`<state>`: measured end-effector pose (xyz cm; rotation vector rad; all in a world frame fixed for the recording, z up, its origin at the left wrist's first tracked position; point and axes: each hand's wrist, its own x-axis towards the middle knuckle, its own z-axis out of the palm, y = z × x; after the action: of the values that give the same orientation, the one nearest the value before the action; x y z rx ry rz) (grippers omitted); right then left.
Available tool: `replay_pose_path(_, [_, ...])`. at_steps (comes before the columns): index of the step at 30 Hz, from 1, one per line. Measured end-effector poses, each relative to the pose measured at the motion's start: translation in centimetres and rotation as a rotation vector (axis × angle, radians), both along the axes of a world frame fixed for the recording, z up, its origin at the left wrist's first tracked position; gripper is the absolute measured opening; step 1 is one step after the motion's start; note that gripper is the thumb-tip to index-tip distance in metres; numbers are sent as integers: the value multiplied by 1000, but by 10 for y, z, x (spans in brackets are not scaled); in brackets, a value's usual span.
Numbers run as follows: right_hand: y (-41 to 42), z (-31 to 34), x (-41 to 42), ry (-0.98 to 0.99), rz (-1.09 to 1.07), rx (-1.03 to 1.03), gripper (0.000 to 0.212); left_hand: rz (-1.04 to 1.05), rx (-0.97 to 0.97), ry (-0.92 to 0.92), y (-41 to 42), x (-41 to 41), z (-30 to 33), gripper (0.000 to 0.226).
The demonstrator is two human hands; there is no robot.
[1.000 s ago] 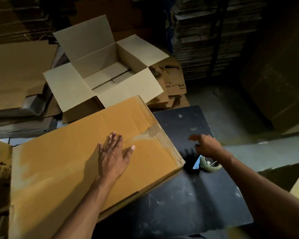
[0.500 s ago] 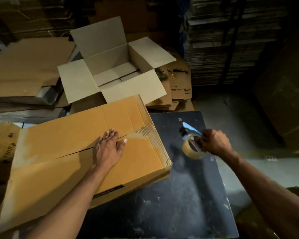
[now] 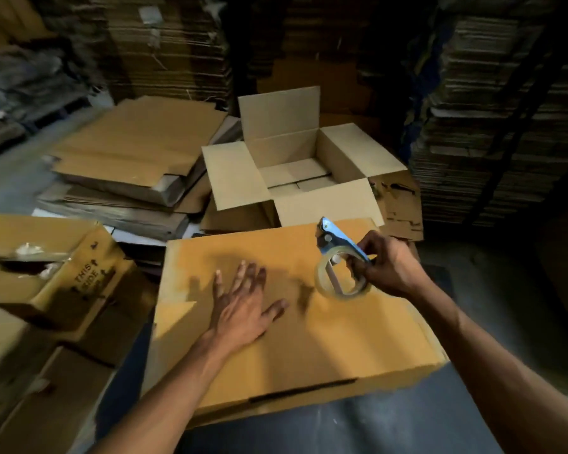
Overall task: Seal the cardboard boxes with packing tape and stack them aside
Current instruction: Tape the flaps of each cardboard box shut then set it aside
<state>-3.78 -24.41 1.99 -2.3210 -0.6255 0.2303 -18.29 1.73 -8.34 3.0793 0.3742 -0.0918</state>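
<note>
A brown cardboard box (image 3: pixel 309 348) with its top flaps down lies on the dark table (image 3: pixel 374 427) in front of me. My left hand (image 3: pixel 243 306) presses flat on the box top, fingers spread. My right hand (image 3: pixel 387 267) grips a tape dispenser (image 3: pixel 340 260) with a blue metal blade and a roll of clear tape, held just above the right part of the box top.
An open pale box (image 3: pixel 295 172) stands behind the closed one. Flattened cardboard sheets (image 3: pixel 135 152) are piled at the left. A box printed "THIS SIDE" (image 3: pixel 56 267) sits at the near left. Tall stacks of flat cardboard (image 3: pixel 492 109) line the back.
My right hand lifted the tape dispenser off the table and carried it left over the box. My view shifted, and the box now sits squarer in front of me.
</note>
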Motion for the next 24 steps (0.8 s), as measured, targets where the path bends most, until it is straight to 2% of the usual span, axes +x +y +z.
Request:
replay_pose_path(4, [61, -16, -13, 201, 53, 95, 42, 119, 16, 180, 93, -63, -13, 110])
replay_pose_path(8, [101, -23, -20, 293, 109, 99, 68, 81, 4, 193, 106, -67, -18, 107])
replay_pose_path(10, [114, -22, -22, 265, 154, 73, 66, 95, -10, 178, 104, -65, -15, 103])
replay_pose_path(12, [123, -21, -25, 220, 207, 40, 53, 125, -59, 84, 103, -66, -11, 103])
replay_pose_path(14, [131, -17, -29, 188, 220, -3, 46, 182, -253, -98, 101, -63, 1, 104])
replay_pose_path(16, [136, -14, -32, 132, 234, -58, 48, 269, -575, -318, 91, -61, 22, 102])
replay_pose_path(18, [141, -7, -40, 72, 265, -122, 54, 344, -867, -449, 77, -61, 47, 86])
replay_pose_path(21, [150, -4, -56, -61, 310, -260, 65, 530, -1398, -397, 61, -57, 77, 73])
replay_pose_path(22, [153, -4, -62, -144, 325, -322, 68, 582, -1519, -374, 58, -57, 81, 71])
replay_pose_path(24, [159, -7, -72, -341, 362, -420, 73, 631, -1630, -372, 57, -60, 86, 65])
